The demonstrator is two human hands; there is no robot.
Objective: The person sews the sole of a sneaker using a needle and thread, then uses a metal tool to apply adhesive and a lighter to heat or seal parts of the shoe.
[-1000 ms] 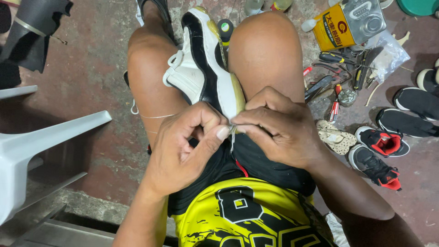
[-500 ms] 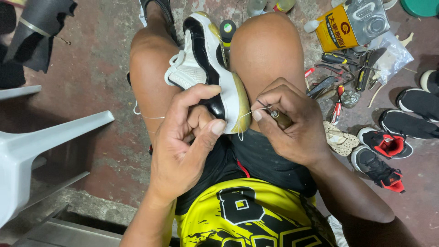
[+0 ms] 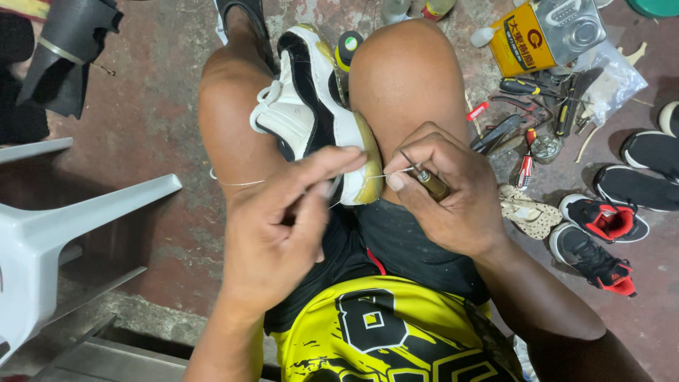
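A white and black sneaker (image 3: 304, 113) with a yellowed sole is wedged between my knees, heel toward me. My right hand (image 3: 445, 191) grips a sewing awl (image 3: 428, 180) with a brown handle, its metal tip close to the sole's edge. My left hand (image 3: 283, 226) pinches a thin pale thread (image 3: 240, 183) just beside the heel; the thread runs left across my thigh and right toward the awl.
Hand tools (image 3: 527, 127) lie on the red concrete floor at right, by a yellow can (image 3: 523, 42) and a plastic bag (image 3: 612, 81). Several black and red shoes (image 3: 594, 240) sit further right. A white plastic chair (image 3: 56, 233) stands at left.
My two hands were together over the heel; they have drawn apart. The right hand moved right with the awl, and the thread now stretches out between the hands.
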